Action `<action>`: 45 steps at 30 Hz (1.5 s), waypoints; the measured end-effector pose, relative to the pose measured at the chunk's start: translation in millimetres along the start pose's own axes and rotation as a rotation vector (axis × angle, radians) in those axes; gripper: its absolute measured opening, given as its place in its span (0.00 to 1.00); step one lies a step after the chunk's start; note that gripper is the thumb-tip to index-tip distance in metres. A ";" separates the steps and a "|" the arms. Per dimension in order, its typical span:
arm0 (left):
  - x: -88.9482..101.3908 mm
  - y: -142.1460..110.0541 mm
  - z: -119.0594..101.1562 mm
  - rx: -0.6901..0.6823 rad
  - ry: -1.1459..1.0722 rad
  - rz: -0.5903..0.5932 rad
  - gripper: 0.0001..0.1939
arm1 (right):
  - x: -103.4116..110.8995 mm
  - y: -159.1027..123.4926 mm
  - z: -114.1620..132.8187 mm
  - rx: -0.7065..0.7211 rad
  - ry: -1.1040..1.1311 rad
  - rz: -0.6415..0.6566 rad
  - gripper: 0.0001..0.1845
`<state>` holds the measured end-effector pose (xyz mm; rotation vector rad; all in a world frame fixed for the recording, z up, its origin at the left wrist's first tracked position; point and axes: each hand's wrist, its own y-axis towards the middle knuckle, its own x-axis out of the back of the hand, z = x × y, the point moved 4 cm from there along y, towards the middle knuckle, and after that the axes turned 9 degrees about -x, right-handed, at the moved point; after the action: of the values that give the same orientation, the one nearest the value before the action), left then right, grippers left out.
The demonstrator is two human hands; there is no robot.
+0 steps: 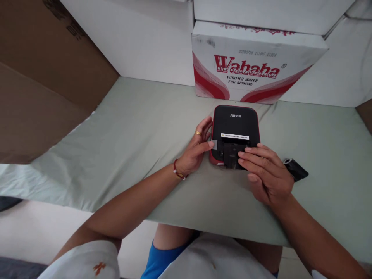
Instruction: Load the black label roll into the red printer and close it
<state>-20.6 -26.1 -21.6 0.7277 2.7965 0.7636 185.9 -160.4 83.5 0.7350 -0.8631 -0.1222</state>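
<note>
From the head view, a printer (236,126), black with a red rim, lies flat on a table (139,128) covered in pale green cloth, nearer the far edge than the near edge and just in front of a water box (247,66). A white warning label (235,136) crosses the printer's top, above the opening at its front. A dark strip (231,157) runs from that opening over the front end. The left hand (195,152) wears a ring (198,133) and, at its wrist, a bracelet (174,169); its thumb and fingers stand apart, the thumb at the grey tab (214,144) near the printer's front left corner, the fingers along the left side. The right hand (269,174) reaches over the front right corner, its fingers straight and close together, their tips on the dark strip and the printer, with the thumb apart from the tips and clamped on nothing. Just beside that hand, toward the table's right edge, lies a black roll (296,170) with a pale core, partly hidden by the hand. A brown box (52,97) stands at the table's far left corner, and a white box (270,11) shows above the water box.
</note>
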 end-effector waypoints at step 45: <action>-19.8 15.6 -11.8 0.177 -0.458 -0.172 0.42 | -2.6 4.6 -0.6 0.124 0.024 -0.042 0.15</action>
<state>0.0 -29.3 -3.1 0.5879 2.4793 0.2756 183.8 -155.7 84.5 0.8693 -0.8378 -0.0972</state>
